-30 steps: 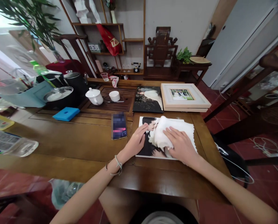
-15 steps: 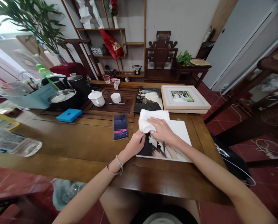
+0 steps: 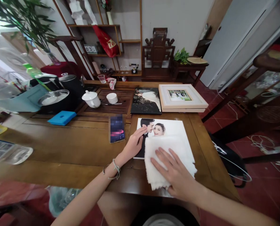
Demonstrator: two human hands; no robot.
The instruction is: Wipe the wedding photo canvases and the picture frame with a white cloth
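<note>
A large photo print (image 3: 170,127) of a couple lies flat on the wooden table (image 3: 60,141) in front of me. My left hand (image 3: 132,146) rests on the print's left edge, fingers stretched flat. My right hand (image 3: 172,171) presses a white cloth (image 3: 163,150) flat onto the near half of the print, fingers spread. The cloth hangs a little over the print's near edge.
A phone (image 3: 117,128) lies just left of the print. Behind stand a dark photo panel (image 3: 146,101) and stacked framed pictures (image 3: 181,98). A tea tray with a white teapot (image 3: 91,99) and cup (image 3: 112,98), a blue box (image 3: 61,118) and kettles sit to the left.
My right hand has drawn the cloth from the far left corner of the print down to its near edge, uncovering the faces. My left hand has stayed on the left edge.
</note>
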